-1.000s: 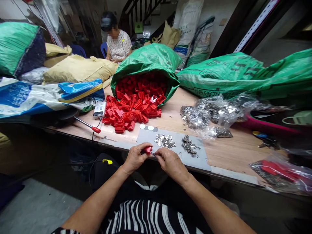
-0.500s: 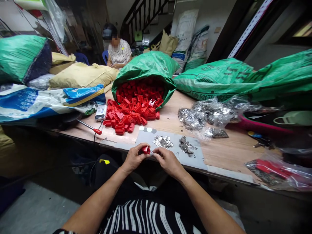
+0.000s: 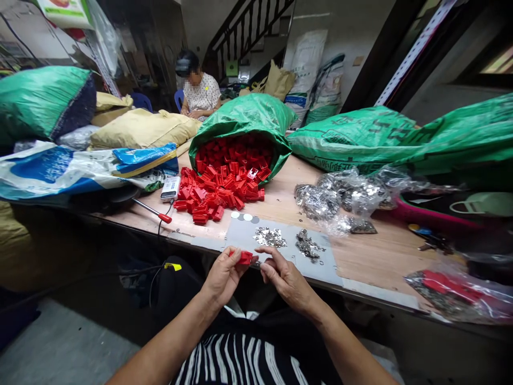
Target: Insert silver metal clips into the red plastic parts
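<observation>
My left hand pinches a small red plastic part at the near table edge. Beside it my right hand has its fingers partly spread, the fingertips touching the part's right side; whether a small metal piece is between them I cannot make out. Just beyond, on a grey mat, lie two small heaps of metal pieces. Farther back, a pile of red plastic parts spills from an open green sack.
Clear bags of metal pieces lie at the right, with more green sacks behind. A red-handled tool and a white device sit left of the red pile. Another person sits at the far end. A bag of parts lies near right.
My hands have dropped slightly toward me. My right hand's fingers have opened from a tight pinch to a looser spread. The view has tilted up a little.
</observation>
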Demonstrator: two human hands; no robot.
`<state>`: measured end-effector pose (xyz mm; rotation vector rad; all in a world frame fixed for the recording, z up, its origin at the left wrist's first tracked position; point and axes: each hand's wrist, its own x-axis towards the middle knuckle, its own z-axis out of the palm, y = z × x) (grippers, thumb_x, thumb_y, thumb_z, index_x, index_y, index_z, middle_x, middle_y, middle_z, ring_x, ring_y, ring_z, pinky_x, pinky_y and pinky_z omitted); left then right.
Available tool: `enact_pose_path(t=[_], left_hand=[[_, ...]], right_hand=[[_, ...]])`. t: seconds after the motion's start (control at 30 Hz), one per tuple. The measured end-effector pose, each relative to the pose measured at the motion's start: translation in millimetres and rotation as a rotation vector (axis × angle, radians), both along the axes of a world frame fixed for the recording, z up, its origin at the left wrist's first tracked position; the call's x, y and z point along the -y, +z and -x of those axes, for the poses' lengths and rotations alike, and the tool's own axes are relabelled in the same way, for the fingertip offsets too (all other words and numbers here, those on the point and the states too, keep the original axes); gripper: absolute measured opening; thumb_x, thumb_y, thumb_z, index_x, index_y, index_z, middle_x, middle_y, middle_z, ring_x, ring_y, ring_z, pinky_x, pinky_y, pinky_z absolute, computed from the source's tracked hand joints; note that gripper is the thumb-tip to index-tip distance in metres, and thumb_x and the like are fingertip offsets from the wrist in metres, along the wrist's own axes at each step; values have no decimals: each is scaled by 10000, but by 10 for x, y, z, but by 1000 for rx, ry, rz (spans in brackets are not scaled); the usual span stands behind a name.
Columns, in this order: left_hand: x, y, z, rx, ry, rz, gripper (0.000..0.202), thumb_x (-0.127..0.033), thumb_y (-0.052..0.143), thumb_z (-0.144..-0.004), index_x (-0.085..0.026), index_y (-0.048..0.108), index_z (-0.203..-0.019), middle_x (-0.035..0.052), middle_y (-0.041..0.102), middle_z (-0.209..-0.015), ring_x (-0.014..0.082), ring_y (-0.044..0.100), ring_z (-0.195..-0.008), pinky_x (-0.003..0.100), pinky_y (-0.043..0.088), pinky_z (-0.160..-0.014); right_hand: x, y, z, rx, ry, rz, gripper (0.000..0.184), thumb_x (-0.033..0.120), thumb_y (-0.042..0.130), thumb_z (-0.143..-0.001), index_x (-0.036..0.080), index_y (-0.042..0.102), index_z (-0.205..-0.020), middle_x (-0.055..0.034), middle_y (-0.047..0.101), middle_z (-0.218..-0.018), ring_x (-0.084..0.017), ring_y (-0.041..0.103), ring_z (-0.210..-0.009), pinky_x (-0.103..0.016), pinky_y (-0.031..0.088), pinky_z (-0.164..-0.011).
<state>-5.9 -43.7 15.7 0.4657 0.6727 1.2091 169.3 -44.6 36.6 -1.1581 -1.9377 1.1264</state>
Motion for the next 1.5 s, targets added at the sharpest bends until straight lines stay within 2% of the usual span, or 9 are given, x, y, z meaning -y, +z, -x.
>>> enact_pose_path(t=[0.17, 0.33, 0.53, 0.7, 0.83, 0.93, 1.07, 1.27, 1.5], left_hand=[[61, 17, 7, 190, -13, 202, 134, -246, 647, -839, -113, 648, -825, 62, 717, -834, 152, 696, -787, 286, 534, -837], [94, 79, -19, 275, -24, 296, 262, -231, 496, -934, -59, 668, -836, 106, 720, -822, 165, 703, -790, 282, 563, -798], [135, 134, -81, 321, -7, 303, 282, -219, 458, -950, -73, 667, -828, 103, 726, -837, 155, 703, -776, 319, 544, -890], [160, 101, -95, 319, -20, 260, 188, -218, 546, -905, -85, 649, -823, 106, 721, -860, 196, 706, -849, 383, 490, -983], [197, 31, -66, 250, -48, 218, 133, -226, 660, -831, -121, 611, -765, 64, 708, -822, 180, 699, -835, 357, 493, -959], [241, -148, -37, 133, -114, 178, 209, -249, 713, -786, -144, 556, -697, 21, 681, -756, 134, 673, -730, 329, 518, -872], [228, -613, 48, -236, -198, 127, 284, -338, 771, -707, -141, 567, -705, 33, 665, -731, 143, 628, -666, 355, 523, -772], [113, -1291, 342, -553, -175, -18, 528, -229, 829, -564, -170, 658, -1060, 113, 650, -1204, 295, 525, -1203, 408, 338, -1063], [135, -1654, 454, -706, -243, 9, 463, -251, 789, -570, -138, 705, -1011, 141, 696, -1102, 351, 554, -1148, 446, 356, -1028]], right_hand=[[8, 35, 117, 29, 33, -10, 378, 381, 411, -962, 248, 481, -1308, 39, 547, -622, -130, 528, -590, -257, 418, -637], [23, 47, 101, 45, 59, -28, 399, 391, 432, -955, 253, 490, -1325, 20, 603, -654, -141, 568, -591, -259, 449, -622], [22, 26, 85, 83, -15, -152, 327, 364, 444, -948, 274, 581, -1231, -56, 677, -1137, -221, 645, -987, -323, 467, -863], [-8, -60, 85, -20, -76, -117, 326, 385, 413, -959, 223, 662, -1092, -55, 687, -882, -182, 635, -790, -275, 473, -735], [10, -149, 63, -69, -64, 34, 384, 447, 407, -954, 189, 643, -1111, 4, 551, -627, -122, 473, -542, -240, 394, -542], [41, -201, 25, -57, -75, 77, 396, 457, 402, -954, 180, 640, -1107, 26, 477, -586, -111, 423, -529, -233, 358, -526], [62, -235, -28, 0, -94, 68, 413, 461, 386, -955, 176, 654, -1087, 20, 487, -596, -123, 465, -566, -241, 385, -573], [15, -220, -4, 69, -58, 35, 399, 444, 371, -963, 193, 650, -1098, 21, 522, -613, -124, 501, -583, -236, 403, -604], [-181, -126, 183, 165, -25, -33, 331, 395, 402, -951, 213, 648, -1078, -12, 643, -768, -138, 559, -658, -250, 416, -664]])
